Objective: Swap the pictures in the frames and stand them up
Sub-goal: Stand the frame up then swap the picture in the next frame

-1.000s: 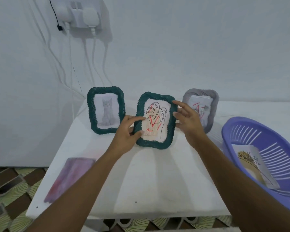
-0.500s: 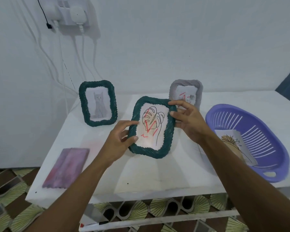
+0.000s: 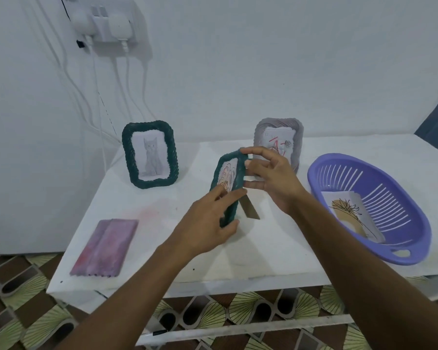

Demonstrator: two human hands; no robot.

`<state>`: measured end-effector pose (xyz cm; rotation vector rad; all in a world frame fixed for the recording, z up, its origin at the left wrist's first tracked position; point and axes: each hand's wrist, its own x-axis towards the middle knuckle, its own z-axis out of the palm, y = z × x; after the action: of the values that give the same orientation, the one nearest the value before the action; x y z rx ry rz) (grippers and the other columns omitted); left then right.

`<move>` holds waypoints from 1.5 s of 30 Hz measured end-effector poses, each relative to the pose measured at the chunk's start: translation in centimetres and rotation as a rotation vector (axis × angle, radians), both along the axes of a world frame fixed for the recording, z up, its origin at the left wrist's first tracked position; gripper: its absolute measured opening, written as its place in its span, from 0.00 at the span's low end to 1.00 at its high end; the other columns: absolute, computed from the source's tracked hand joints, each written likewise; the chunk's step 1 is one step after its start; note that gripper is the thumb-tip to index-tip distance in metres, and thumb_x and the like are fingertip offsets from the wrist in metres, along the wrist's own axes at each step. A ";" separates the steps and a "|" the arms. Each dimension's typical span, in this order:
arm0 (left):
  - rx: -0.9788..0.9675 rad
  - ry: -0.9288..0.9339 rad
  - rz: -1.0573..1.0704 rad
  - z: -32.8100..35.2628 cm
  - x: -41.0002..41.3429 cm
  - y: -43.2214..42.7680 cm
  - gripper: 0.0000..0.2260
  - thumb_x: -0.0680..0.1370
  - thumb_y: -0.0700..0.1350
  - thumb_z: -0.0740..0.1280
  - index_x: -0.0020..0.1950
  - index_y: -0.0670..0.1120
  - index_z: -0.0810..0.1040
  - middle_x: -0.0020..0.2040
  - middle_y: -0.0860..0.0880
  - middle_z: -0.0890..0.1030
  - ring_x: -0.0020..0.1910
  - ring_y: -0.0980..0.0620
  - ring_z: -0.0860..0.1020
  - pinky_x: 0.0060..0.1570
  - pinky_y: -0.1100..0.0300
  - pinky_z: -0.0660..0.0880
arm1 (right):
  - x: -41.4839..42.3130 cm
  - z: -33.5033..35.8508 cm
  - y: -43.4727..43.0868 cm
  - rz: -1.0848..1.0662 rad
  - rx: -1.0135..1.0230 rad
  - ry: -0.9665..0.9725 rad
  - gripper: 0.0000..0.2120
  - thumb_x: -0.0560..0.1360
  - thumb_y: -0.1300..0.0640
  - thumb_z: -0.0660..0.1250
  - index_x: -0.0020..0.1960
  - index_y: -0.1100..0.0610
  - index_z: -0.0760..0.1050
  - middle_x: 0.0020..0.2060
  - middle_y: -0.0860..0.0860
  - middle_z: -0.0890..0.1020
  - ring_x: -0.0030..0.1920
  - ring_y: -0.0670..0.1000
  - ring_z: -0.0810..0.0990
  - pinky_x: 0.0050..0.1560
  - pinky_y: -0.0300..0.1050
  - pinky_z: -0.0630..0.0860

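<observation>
A dark green frame with a leaf drawing [image 3: 234, 173] is held above the middle of the white table [image 3: 162, 198], turned edge-on so its face points left. Its brown back stand [image 3: 249, 209] sticks out behind. My left hand [image 3: 208, 223] grips the frame's lower edge. My right hand [image 3: 271, 178] pinches its top and back edge. A second green frame with a cat picture [image 3: 150, 154] stands upright at the back left. A grey frame with a red-marked drawing [image 3: 280, 140] stands at the back, partly hidden behind my right hand.
A purple slotted basket [image 3: 364, 205] at the right holds a loose flower picture [image 3: 352, 215]. A purple-pink folded cloth [image 3: 105, 246] lies near the table's front left corner. White cables [image 3: 96, 102] hang from a wall socket at the upper left. Patterned floor shows below the table edge.
Both hands have pulled the leaf frame towards me and turned it from facing me to edge-on, so its back stand now shows. The other two frames have not moved.
</observation>
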<state>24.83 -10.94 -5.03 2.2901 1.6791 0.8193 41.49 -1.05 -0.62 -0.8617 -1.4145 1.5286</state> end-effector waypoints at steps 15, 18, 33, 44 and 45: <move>-0.472 -0.971 0.076 -5.2 -2.2 -2.7 0.24 0.76 0.40 0.71 0.67 0.59 0.69 0.58 0.49 0.79 0.57 0.48 0.80 0.56 0.50 0.79 | 2.8 -9.4 -2.8 0.052 0.151 -0.616 0.16 0.73 0.50 0.72 0.60 0.40 0.77 0.70 0.47 0.64 0.69 0.51 0.67 0.65 0.50 0.73; -0.387 -0.484 0.132 -6.9 -2.9 -3.3 0.26 0.75 0.49 0.72 0.70 0.61 0.66 0.62 0.56 0.77 0.60 0.58 0.76 0.61 0.56 0.74 | 2.9 -10.6 -3.9 0.009 0.248 -0.733 0.18 0.72 0.49 0.73 0.61 0.40 0.77 0.71 0.47 0.61 0.68 0.46 0.64 0.69 0.45 0.67; -0.241 -0.107 0.198 -8.0 -3.7 -3.8 0.28 0.76 0.59 0.65 0.74 0.54 0.63 0.66 0.56 0.66 0.66 0.60 0.59 0.67 0.56 0.60 | 4.1 -12.4 -4.4 -0.092 0.413 -0.868 0.21 0.74 0.45 0.69 0.66 0.45 0.73 0.66 0.49 0.72 0.62 0.50 0.70 0.65 0.48 0.69; -0.199 -0.337 0.249 -8.3 -3.8 6.0 0.17 0.76 0.42 0.70 0.65 0.50 0.75 0.50 0.56 0.78 0.56 0.54 0.74 0.64 0.51 0.69 | 3.2 -12.0 2.4 -0.113 0.329 -0.658 0.18 0.72 0.65 0.72 0.60 0.55 0.79 0.47 0.54 0.84 0.43 0.42 0.80 0.44 0.24 0.70; -0.184 -0.350 0.258 -8.4 -3.7 6.3 0.16 0.76 0.42 0.70 0.64 0.50 0.76 0.48 0.57 0.78 0.55 0.54 0.74 0.64 0.52 0.69 | 3.1 -12.1 2.5 -0.116 0.322 -0.643 0.18 0.72 0.65 0.72 0.60 0.55 0.79 0.46 0.54 0.84 0.43 0.41 0.80 0.44 0.23 0.70</move>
<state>21.11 -4.66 -13.46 1.7154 1.8155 1.0012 44.60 1.49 -12.71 -1.2655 -1.9568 0.9241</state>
